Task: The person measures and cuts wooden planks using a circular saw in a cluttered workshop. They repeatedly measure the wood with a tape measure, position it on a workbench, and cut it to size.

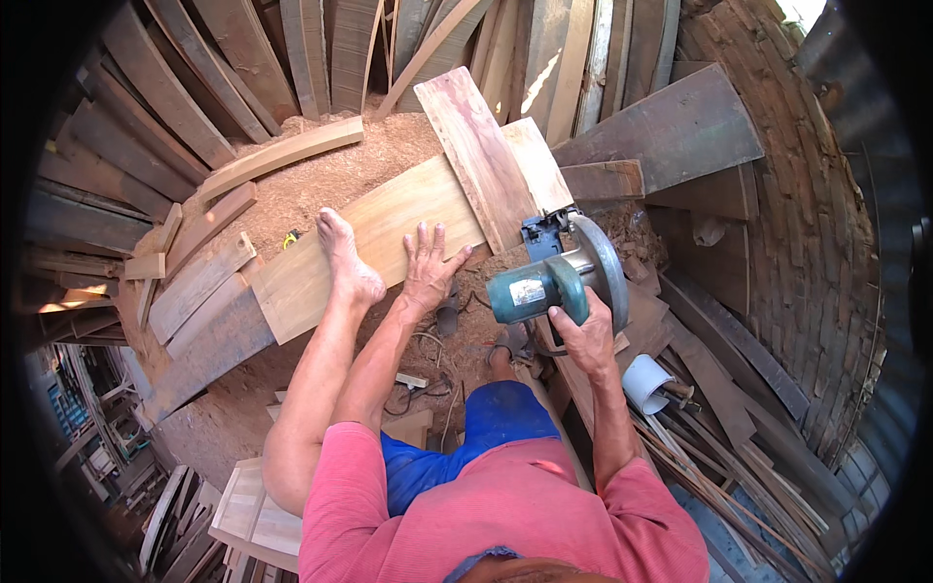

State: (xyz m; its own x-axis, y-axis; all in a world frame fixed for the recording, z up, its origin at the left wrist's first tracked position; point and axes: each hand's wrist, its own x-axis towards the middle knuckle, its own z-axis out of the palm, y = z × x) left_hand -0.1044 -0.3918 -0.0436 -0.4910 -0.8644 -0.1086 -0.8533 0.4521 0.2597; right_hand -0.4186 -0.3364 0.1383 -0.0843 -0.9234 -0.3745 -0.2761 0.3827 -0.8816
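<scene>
My right hand (589, 336) is wrapped round the rear handle of a teal circular saw (523, 294). The saw's round metal guard and dark base plate are at the right end of a wide pale board (394, 216). My left hand (428, 267) rests flat on the near edge of this board, fingers spread. Beside it, my bare left foot (345, 260) presses on the board too. A shorter reddish-brown plank (473, 155) lies crosswise over the pale board, with its near end close to the saw. Whether the blade touches the wood is hidden.
Sawdust (292, 185) covers the ground, with a curved timber offcut (282, 155) on it. Many planks lean at the back, near a brick wall (807, 214) on the right. A white container (645, 383) and thin wood strips lie at my right. A cable (449, 389) runs between my legs.
</scene>
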